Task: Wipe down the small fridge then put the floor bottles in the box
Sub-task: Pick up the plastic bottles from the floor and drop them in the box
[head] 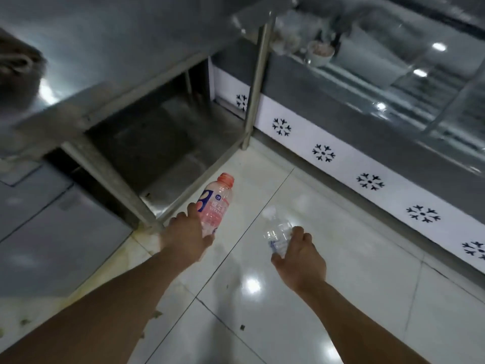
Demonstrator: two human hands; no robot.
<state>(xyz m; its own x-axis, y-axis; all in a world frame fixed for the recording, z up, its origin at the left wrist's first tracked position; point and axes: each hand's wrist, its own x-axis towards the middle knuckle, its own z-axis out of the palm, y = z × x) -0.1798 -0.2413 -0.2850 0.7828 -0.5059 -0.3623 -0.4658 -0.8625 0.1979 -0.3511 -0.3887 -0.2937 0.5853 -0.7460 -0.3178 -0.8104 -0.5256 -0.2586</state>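
A pink-capped bottle [215, 203] with a pink and blue label is gripped at its lower half by my left hand [186, 233], cap pointing up and away, just above the white floor tiles. A clear plastic bottle [278, 232] with a white cap is held around its base by my right hand [300, 256], a little to the right of the first bottle. Both bottles look empty. No box is in view.
A steel table [110, 61] stands ahead on the left, its leg [110, 179] close to my left hand, a lower shelf [168, 143] beneath it. A display fridge [367, 143] with snowflake decals runs along the right. A grey cabinet [52, 227] stands at left.
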